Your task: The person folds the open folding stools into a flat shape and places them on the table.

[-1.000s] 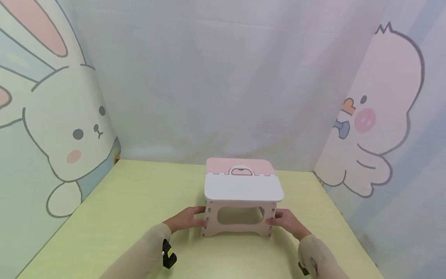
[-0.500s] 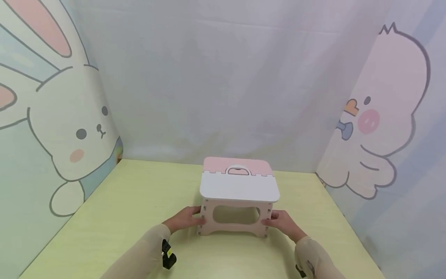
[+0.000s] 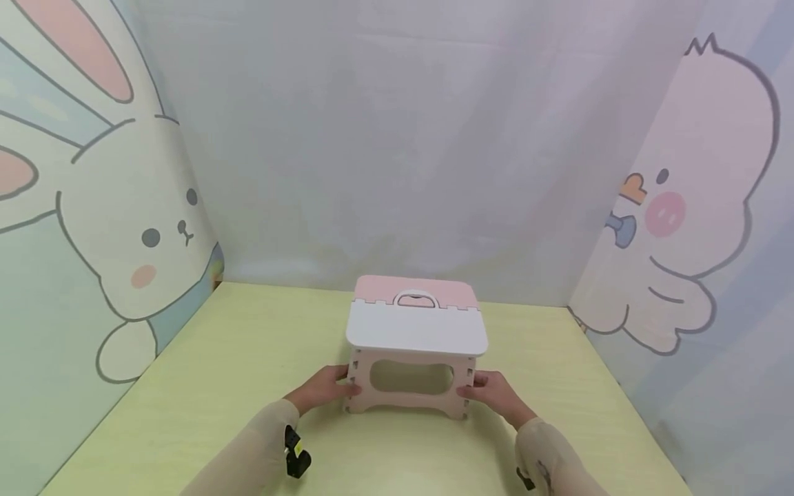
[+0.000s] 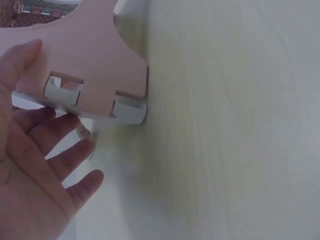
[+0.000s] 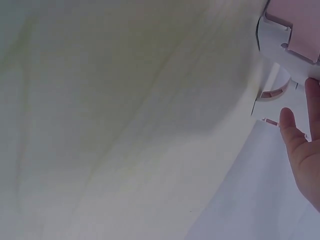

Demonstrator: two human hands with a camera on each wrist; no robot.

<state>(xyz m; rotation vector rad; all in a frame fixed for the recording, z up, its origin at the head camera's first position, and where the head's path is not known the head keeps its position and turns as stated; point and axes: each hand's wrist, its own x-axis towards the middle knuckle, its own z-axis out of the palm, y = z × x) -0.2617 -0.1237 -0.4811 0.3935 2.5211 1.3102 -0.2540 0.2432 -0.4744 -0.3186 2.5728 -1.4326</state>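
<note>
A folding step stool (image 3: pixel 417 329) stands unfolded on the table in the head view, its top half pink and half white with a white carry handle, its leg panels pale pink. At its left side my left hand (image 3: pixel 322 388) grips the leg panel, thumb on the front face. The left wrist view shows that thumb on the pink panel (image 4: pixel 95 55) and the fingers along the hinged side edge. Across from it, my right hand (image 3: pixel 498 395) holds the right side, thumb in front. Fingers (image 5: pixel 287 120) of that hand lie by the white hinge parts (image 5: pixel 277 42) in the right wrist view.
The pale yellow tabletop (image 3: pixel 260 331) extends around the stool. A grey-white curtain (image 3: pixel 403 151) hangs behind, with cartoon-printed side panels: a rabbit (image 3: pixel 143 220) at left and a chick (image 3: pixel 701 172) at right.
The stool has slid a little to the left over the table, and both hands have moved along with it, keeping their hold. The head view has turned slightly left.
</note>
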